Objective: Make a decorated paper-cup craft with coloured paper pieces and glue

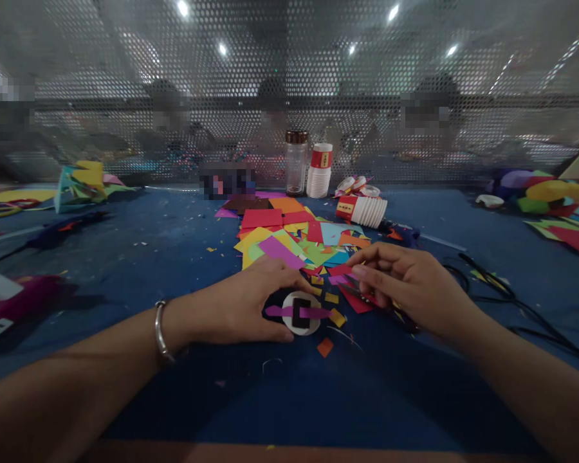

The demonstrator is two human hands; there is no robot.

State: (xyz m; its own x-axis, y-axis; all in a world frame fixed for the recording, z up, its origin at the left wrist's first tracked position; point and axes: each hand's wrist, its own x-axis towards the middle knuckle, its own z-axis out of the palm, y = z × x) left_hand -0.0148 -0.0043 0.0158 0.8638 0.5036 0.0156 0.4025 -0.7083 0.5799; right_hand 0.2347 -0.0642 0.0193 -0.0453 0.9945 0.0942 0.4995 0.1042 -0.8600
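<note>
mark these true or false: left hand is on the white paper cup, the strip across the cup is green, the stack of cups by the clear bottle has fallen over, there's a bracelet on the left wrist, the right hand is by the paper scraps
1. The left hand is on the white paper cup. True: it grips the cup's side on the blue table.
2. The strip across the cup is green. False: it is purple, with a dark piece at its middle.
3. The stack of cups by the clear bottle has fallen over. False: it stands upright; a different stack lies on its side nearer the hands.
4. A bracelet is on the left wrist. True.
5. The right hand is by the paper scraps. True: its fingertips are at the red and pink pieces.
</note>
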